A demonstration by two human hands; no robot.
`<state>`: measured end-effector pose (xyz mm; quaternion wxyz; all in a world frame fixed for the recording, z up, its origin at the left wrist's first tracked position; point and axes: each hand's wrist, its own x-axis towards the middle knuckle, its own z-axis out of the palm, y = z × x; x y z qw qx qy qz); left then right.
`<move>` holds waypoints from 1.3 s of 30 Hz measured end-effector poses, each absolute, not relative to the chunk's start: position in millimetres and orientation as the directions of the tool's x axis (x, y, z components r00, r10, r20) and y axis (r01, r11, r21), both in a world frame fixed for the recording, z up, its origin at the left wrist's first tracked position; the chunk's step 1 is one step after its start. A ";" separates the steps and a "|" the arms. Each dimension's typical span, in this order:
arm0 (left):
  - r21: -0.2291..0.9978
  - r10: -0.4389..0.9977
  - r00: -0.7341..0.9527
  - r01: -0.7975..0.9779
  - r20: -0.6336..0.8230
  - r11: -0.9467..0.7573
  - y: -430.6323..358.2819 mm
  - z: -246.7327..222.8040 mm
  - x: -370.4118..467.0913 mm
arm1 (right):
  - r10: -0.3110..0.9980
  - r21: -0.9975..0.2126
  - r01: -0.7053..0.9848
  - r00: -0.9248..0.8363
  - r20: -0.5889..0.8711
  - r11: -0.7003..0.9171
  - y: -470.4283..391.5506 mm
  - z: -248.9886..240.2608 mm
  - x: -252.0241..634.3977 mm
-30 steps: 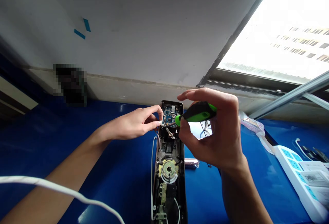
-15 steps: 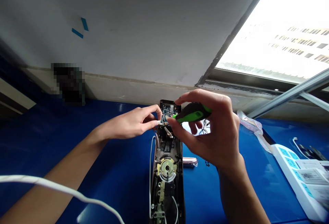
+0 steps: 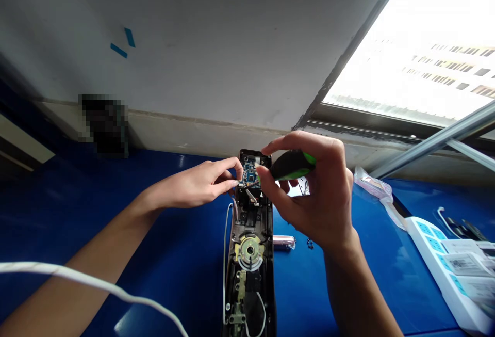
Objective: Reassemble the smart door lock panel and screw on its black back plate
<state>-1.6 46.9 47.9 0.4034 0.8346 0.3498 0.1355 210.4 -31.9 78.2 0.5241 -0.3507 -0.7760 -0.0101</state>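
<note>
Nearest the camera, a white cable [image 3: 96, 288] arcs across the lower left above the blue tabletop [image 3: 181, 270], passing in front of the left forearm. The opened door-lock body [image 3: 249, 270] lies lengthwise on the table, its near end cut off by the bottom of the frame and its far end pointing toward the wall. Its brass-coloured round mechanism [image 3: 249, 249] sits about midway, and thin white wires run along its left edge. Just to the right of the lock, on bare blue surface, lie a small pinkish cylinder [image 3: 284, 243] and a few tiny dark screws [image 3: 309, 244]; beyond them the table is open up to the white power strip [image 3: 444, 265] at the right edge.

Farther up, the left hand [image 3: 201, 187] comes in from the left, its fingertips pinched narrowly on wires at the left edge of the blue circuit board [image 3: 250, 174] in the lock's far end. The right hand [image 3: 313, 197] is closed around a green-and-black screwdriver [image 3: 292, 165], thumb and forefinger close to the tool's front, which points at the board; the tip itself is hidden. The two hands nearly meet over the board.

A clear plastic bag [image 3: 375, 187] lies past the right hand. Behind everything, the table ends against the pale wall [image 3: 216, 58], with a window frame [image 3: 386, 117] at the right.
</note>
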 end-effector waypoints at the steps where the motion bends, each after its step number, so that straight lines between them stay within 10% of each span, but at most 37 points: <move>1: 0.769 0.689 0.722 0.472 -0.057 -0.431 46.8 47.8 -1.5 | 0.541 -0.358 0.554 -0.208 0.815 0.752 -32.2 78.4 210.4; 24: 0.617 0.677 0.698 0.432 0.233 -0.658 17.2 62.4 32.8 | 0.347 -0.301 0.545 0.020 0.938 0.782 -36.7 104.2 251.3; 39: 0.196 0.491 0.838 0.537 -0.237 -0.821 25.0 48.7 178.6 | 0.914 -0.358 0.859 -0.258 0.313 0.365 -59.9 116.5 347.0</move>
